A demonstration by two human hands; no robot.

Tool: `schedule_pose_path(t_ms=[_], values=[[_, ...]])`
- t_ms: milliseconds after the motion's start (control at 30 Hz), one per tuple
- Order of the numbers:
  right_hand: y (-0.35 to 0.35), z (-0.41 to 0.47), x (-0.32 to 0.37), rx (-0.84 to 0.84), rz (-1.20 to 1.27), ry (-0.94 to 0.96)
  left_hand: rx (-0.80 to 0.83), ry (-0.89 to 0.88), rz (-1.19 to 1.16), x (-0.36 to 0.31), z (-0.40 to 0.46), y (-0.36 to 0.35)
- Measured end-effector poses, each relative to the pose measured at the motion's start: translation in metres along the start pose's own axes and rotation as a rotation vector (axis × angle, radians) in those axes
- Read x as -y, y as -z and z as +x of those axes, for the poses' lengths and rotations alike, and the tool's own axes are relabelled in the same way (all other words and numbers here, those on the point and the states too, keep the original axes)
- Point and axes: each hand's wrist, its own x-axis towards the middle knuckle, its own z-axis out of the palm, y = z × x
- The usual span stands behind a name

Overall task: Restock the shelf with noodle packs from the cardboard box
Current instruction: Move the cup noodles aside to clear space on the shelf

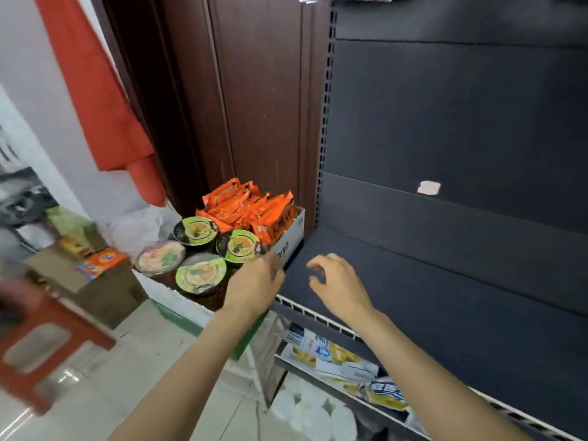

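Left to right: white cardboard box (291, 241) heaped with orange foil noodle packs (251, 211); your left hand (254, 286) at its near-right corner, grip unclear; right hand (339, 286), fingers loosely curled and empty, over the bare dark shelf (445, 300), ready to receive stock

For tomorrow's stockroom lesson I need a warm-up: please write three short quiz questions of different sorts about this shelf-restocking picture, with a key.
1. True or false: the dark shelf in front of the right hand already holds orange noodle packs.
2. Multiple choice: where do the orange noodle packs lie? A) on the floor B) at the far end of the cardboard box C) on the red stool
3. Fill in: the round bowls with green lids sit at the ____ end of the box, by the left hand.

Key: 1 false; 2 B; 3 near
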Motion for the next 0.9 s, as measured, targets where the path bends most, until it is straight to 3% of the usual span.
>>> schedule_pose_path(t_ms=[300, 500, 600, 767, 900], values=[[-0.089, 0.103, 0.049, 0.188, 0.038, 0.101, -0.006, 0.154, 0.06, 0.135, 0.051, 0.019], [-0.132, 0.138, 0.065, 0.29, -0.008, 0.114, 0.264, 0.13, 0.243, 0.18, 0.071, 0.027], [-0.146, 0.147, 0.068, 0.323, -0.031, 0.071, 0.344, 0.065, 0.351, 0.19, 0.08, 0.03], [-0.164, 0.151, 0.074, 0.241, -0.068, -0.008, 0.486, -0.11, 0.476, 0.207, 0.09, 0.033], [-0.172, 0.149, 0.081, 0.194, -0.072, -0.067, 0.463, -0.213, 0.453, 0.218, 0.093, 0.034]])
